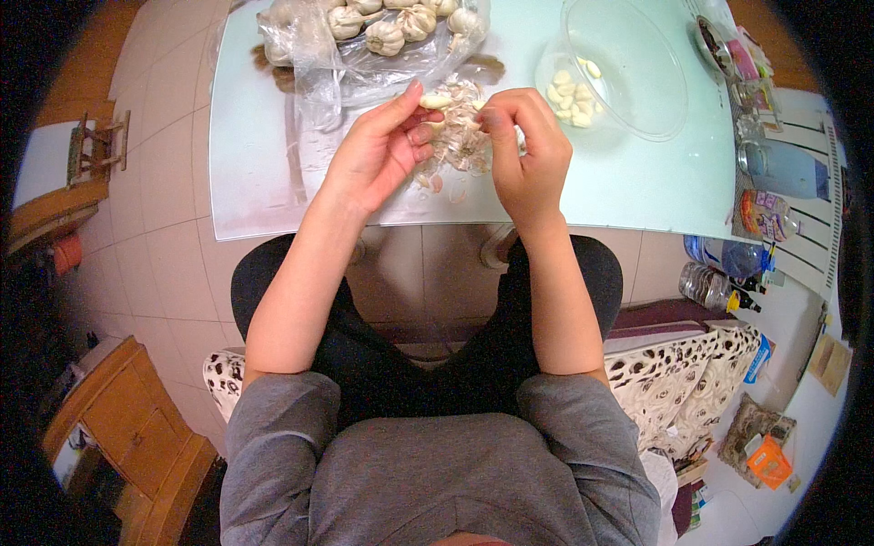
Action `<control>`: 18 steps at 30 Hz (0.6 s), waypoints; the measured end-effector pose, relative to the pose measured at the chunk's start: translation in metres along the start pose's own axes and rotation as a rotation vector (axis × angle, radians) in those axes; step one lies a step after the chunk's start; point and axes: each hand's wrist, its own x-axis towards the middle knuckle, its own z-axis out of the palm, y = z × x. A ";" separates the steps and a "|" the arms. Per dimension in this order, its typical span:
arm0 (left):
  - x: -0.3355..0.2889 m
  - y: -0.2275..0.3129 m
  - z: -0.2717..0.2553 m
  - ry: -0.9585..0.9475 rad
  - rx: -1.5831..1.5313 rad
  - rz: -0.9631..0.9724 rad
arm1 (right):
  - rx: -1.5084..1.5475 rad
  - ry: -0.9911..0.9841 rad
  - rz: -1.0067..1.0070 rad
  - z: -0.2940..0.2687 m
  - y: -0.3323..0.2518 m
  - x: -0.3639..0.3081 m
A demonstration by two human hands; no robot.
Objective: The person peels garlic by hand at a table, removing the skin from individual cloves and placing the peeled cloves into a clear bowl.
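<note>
My left hand (378, 150) is closed around a pale peeled garlic clove (435, 101), held between thumb and fingers above the glass table. Just to the right, my right hand (528, 150) is closed in a pinch. Whatever sits between its fingertips is too small to make out. Beneath both hands lies a loose pile of papery garlic skins (462, 146). A clear plastic bowl (651, 132) stands right of my right hand, with several peeled cloves (572, 98) gathered at its left side.
At the back left, whole garlic bulbs (385, 38) rest in and on a crumpled clear plastic bag (314, 86). Jars and a blue-tinted container (787, 168) line the table's right side. The glass table's front edge (401, 224) runs above my knees.
</note>
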 end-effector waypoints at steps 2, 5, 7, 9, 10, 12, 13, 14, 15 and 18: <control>0.001 0.000 0.001 0.008 0.009 -0.001 | 0.104 0.006 0.088 0.003 0.000 -0.002; -0.002 -0.004 0.013 0.141 0.151 0.065 | 0.215 -0.004 0.125 0.006 -0.002 0.001; -0.001 -0.005 0.009 0.116 0.221 0.098 | 0.220 -0.020 0.074 0.008 -0.004 0.002; -0.001 -0.006 0.010 0.090 0.292 0.132 | 0.216 -0.031 0.033 0.009 -0.007 0.001; -0.001 -0.007 0.012 0.116 0.345 0.167 | 0.216 -0.031 0.033 0.009 -0.006 0.000; -0.002 -0.009 0.016 0.143 0.398 0.201 | 0.196 -0.028 0.050 0.009 -0.005 0.000; -0.002 -0.009 0.017 0.139 0.451 0.239 | 0.196 -0.028 0.050 0.009 -0.005 -0.001; -0.003 -0.010 0.018 0.136 0.503 0.276 | 0.217 -0.035 0.082 0.009 -0.006 -0.002; -0.002 -0.011 0.018 0.135 0.502 0.276 | 0.238 -0.042 0.113 0.009 -0.006 -0.002; -0.002 -0.011 0.017 0.115 0.554 0.353 | 0.359 -0.086 0.217 0.008 -0.011 -0.002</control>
